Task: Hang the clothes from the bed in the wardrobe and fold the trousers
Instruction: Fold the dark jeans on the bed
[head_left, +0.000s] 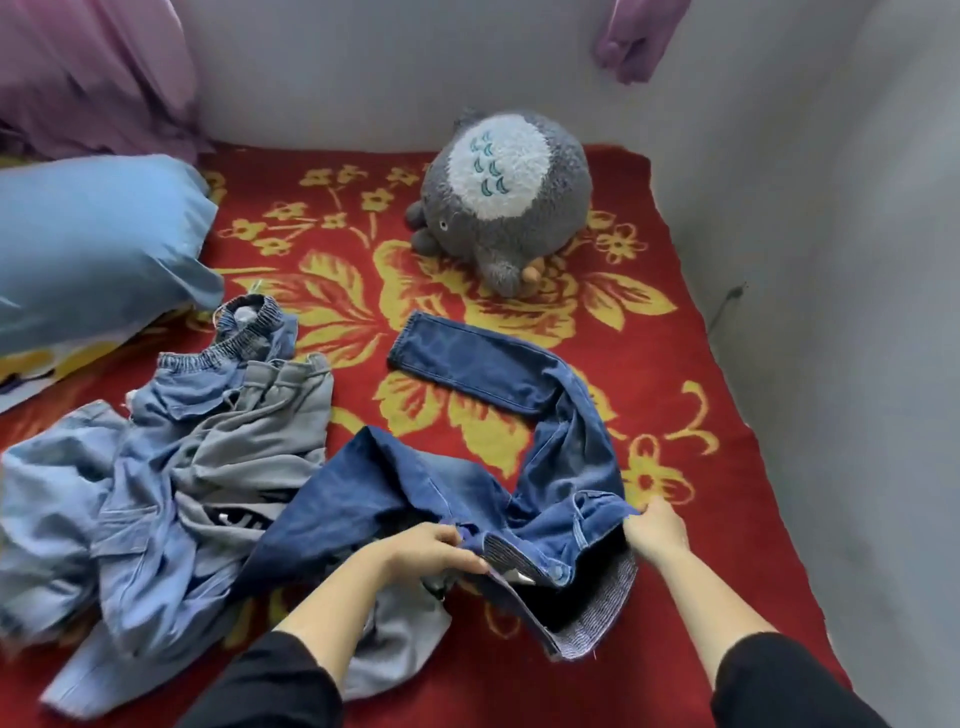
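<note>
From the head view, a pair of dark blue jeans (467, 493) lies on the near middle of the bed, on a red blanket (727, 545) woven with yellow flowers. The denim is thick and creased. One leg curves away to a flat, stitched hem on the far side. The waistband gapes open at the near edge, showing a finely striped inner face and a metal button.

The left hand (431, 551) has its grip pinched on the left side of the waistband. The right hand (657, 530) has its grip closed on the right side, pulling the opening wide.

To the left, touching the jeans, lies a rumpled heap of light denim and grey trousers (182, 467), some with elastic waists. Beyond sit a round, fuzzy grey plush toy (504, 192) and a smooth blue pillow (88, 239).
</note>
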